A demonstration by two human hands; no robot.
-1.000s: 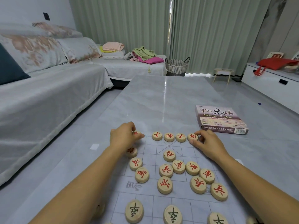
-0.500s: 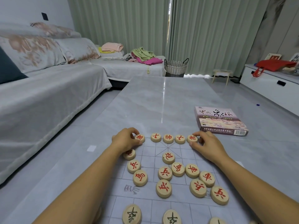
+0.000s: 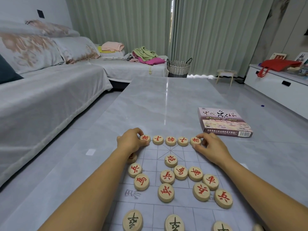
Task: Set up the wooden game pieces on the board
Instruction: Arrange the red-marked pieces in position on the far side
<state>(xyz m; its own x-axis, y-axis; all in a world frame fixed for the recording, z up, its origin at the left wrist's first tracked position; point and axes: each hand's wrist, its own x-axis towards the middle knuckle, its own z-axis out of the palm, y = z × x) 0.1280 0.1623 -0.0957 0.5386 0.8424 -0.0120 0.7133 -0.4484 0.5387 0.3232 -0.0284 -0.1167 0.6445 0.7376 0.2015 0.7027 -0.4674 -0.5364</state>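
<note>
Head view, nearest first: black-lettered pieces (image 3: 132, 220) lie along the bottom edge on the board (image 3: 150, 209), a thin printed sheet spread flat on the glossy grey desk (image 3: 158, 100). Beyond them the loose red pieces (image 3: 166, 192) sit scattered off the grid crossings across the middle, some touching, one half hidden under the left wrist. Farther out, both hands are at the far back row, where five red pieces stand side by side. The left hand (image 3: 131, 142) has its grip closed on the left elephant piece (image 3: 145, 138), thumb and fingertips pinching its rim. The right hand (image 3: 210, 147) pinches the right elephant piece (image 3: 195, 140) likewise at the other end. Between them the two advisors (image 3: 158, 139) and the general (image 3: 170, 140) sit nearly touching. These discs look like light, stiff, smooth wood, unlikely to break. The best hold is probably on the rim between thumb and forefinger, lifting clear rather than shoving, since a push could slide neighbours or ruck the sheet on the slick desk. I judge the red back row just over half filled. Past the hands, the Chinese chess box (image 3: 223, 122) lies on the desk to the right, well apart from the board. Beyond it are a woven basket (image 3: 179, 66), a covered sofa (image 3: 50, 90) and pale green curtains (image 3: 125, 22).
</note>
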